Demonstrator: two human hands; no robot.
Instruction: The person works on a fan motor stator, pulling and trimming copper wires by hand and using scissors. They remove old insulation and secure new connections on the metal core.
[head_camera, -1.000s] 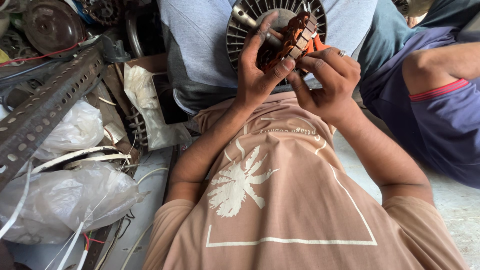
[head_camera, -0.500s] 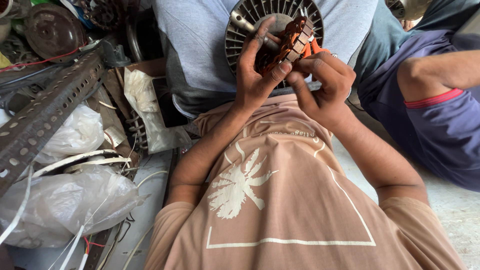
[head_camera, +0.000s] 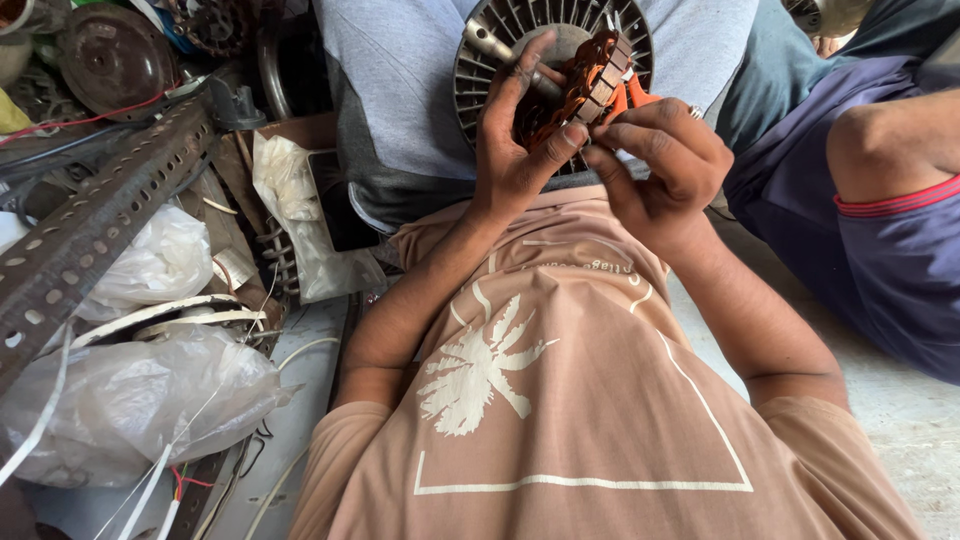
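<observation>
My left hand (head_camera: 515, 135) grips a round motor stator (head_camera: 580, 85) wound with copper wire, with a metal shaft sticking out of it. Behind it a grey ribbed rotor disc (head_camera: 480, 70) rests against another person's lap. My right hand (head_camera: 660, 160) pinches an orange-handled tool (head_camera: 632, 98) against the stator's right edge. Both of my forearms reach up from my tan shirt, which has a white palm print.
A perforated steel angle bar (head_camera: 90, 230) runs diagonally at the left, above clear plastic bags (head_camera: 130, 400) and loose wires. A round metal part (head_camera: 105, 60) lies at the top left. A second person in grey sits opposite, and another's arm in purple (head_camera: 890, 180) is at the right.
Both hands and the stator have stayed almost in place, with only a slight shift of my fingers on the winding. The view has tilted a little.
</observation>
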